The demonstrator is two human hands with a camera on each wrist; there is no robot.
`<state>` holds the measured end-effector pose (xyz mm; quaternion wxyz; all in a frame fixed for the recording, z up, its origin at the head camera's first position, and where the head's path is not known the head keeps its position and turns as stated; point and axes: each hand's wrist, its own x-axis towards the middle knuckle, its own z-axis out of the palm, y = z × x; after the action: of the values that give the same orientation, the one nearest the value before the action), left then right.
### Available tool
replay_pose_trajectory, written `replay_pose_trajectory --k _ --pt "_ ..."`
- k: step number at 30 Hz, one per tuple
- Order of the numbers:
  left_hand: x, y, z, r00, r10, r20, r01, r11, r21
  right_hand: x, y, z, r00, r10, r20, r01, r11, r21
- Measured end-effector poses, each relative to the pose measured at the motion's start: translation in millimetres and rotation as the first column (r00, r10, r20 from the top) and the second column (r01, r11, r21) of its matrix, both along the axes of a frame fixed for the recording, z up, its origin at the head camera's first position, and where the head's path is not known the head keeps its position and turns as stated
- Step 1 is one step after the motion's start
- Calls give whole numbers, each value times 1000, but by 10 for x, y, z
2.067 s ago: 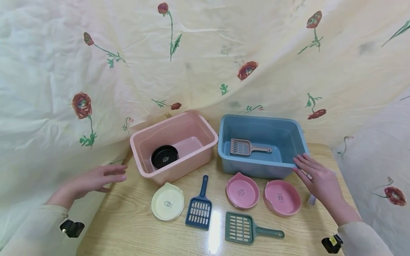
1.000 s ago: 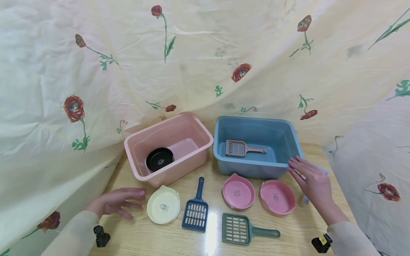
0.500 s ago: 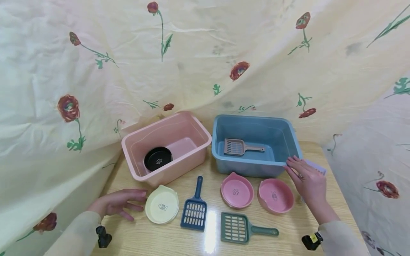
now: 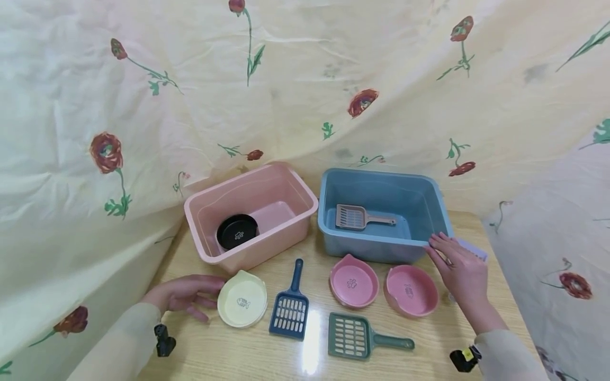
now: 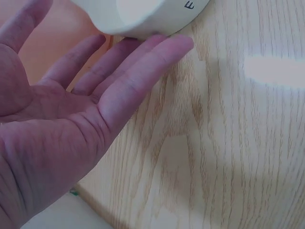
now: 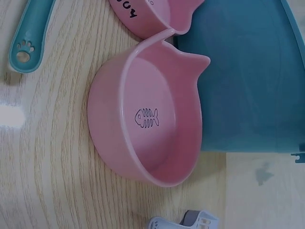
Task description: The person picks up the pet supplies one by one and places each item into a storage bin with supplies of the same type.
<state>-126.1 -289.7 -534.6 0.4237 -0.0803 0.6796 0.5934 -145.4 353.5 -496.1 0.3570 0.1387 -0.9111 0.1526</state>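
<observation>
Hands: both reach in over the table, in pale sleeves; the left hand has its fingers stretched out and loosely spread, with nothing in its grasp, the tips right at the side of the cream bowl.
Right hand: fingers on the front right corner of the blue tub; from this angle I cannot tell whether they grip the rim or only rest there.
Cream bowl: flat on the table in front of the pink tub, with a fish bone drawn inside.
Blue tub: upright at the back, a brownish-pink scoop lying inside, handle to the right.
Pink tub: set at a slant just left of the blue tub, a black bowl with a paw print tilted inside.
Pink bowls: paw bowl and fish bowl, close together before the blue tub.
Purple piece: slotted, partly hidden behind the right hand.
Scoops on the table: blue scoop beside the cream bowl, handle away from the person; green scoop nearer, handle to the right.
Table: pale wood.
Cloth: cream with red poppies, hanging behind.
</observation>
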Motion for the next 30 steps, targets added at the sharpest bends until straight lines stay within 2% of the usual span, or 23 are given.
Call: replay_pose_trajectory --k 6,18,23,30 --pt "-23 20 -82 1000 20 5 -20 999 -30 -15 -11 -15 1000 4 8 -3 1000 -7" --pt "-18 130 -80 998 41 -41 -41 999 7 2 -18 -6 1000 -6 12 6 1000 -13" --pt "11 189 -79 994 81 -70 -80 997 12 14 -7 -13 999 -13 29 14 1000 -19" --pt "66 304 -151 984 148 -100 -152 988 -39 0 -6 -24 998 -12 58 13 1000 -23"
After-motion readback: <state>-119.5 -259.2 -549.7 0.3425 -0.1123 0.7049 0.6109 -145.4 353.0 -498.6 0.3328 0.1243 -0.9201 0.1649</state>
